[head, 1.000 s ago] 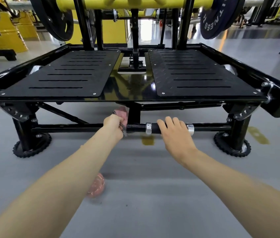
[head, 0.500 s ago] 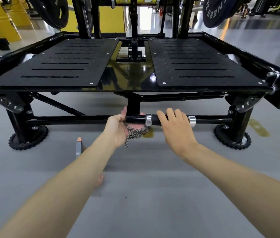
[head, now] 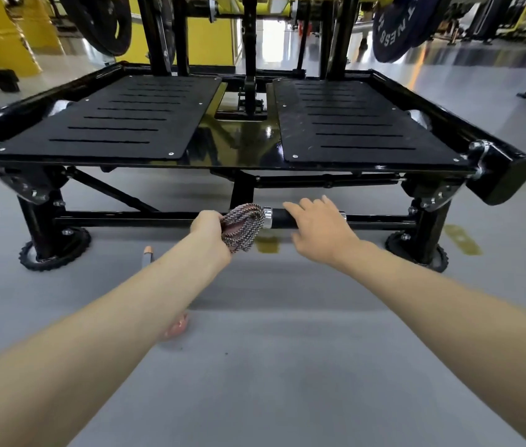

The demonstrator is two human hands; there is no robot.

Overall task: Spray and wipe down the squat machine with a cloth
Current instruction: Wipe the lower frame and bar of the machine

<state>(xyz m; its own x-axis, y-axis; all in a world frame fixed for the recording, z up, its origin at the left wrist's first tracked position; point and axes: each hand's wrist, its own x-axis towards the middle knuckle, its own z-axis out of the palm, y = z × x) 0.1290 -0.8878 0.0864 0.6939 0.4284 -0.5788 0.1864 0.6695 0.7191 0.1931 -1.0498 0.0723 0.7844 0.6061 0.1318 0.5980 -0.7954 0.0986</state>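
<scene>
The top of the glossy black steel squat machine [head: 239, 146] is cut off by the frame edge, and so are its two round weight plates, one black [head: 103, 24] and one dark navy with white lettering [head: 397, 27].

The left forearm hides most of something lying on the smooth grey floor [head: 287, 366]. Only a grey tip with an orange end [head: 147, 254] shows on one side and a blurred pink shape [head: 177, 325] on the other, and whether they are one object cannot be told.

Two flat matte black foot plates, left [head: 119, 121] and right [head: 352, 124], lie side by side on the machine's frame, each cut with rows of narrow slots. Two toothed black rubber feet [head: 55, 250] [head: 416, 250] rest on the floor.

A thin black crossbar [head: 126, 219] runs low between the legs. It carries a short black handle sleeve [head: 282, 218] with two chrome rings, and the right hand partly covers the far ring.

The left hand [head: 210, 233] has its grip closed on a bunched woven cloth of pink, brown and white threads [head: 243, 229]. The cloth is pressed against the crossbar, touching the near chrome ring.

The right hand [head: 319, 233], slightly blurred, keeps an open grip, its fingers laid straight over the sleeve.
</scene>
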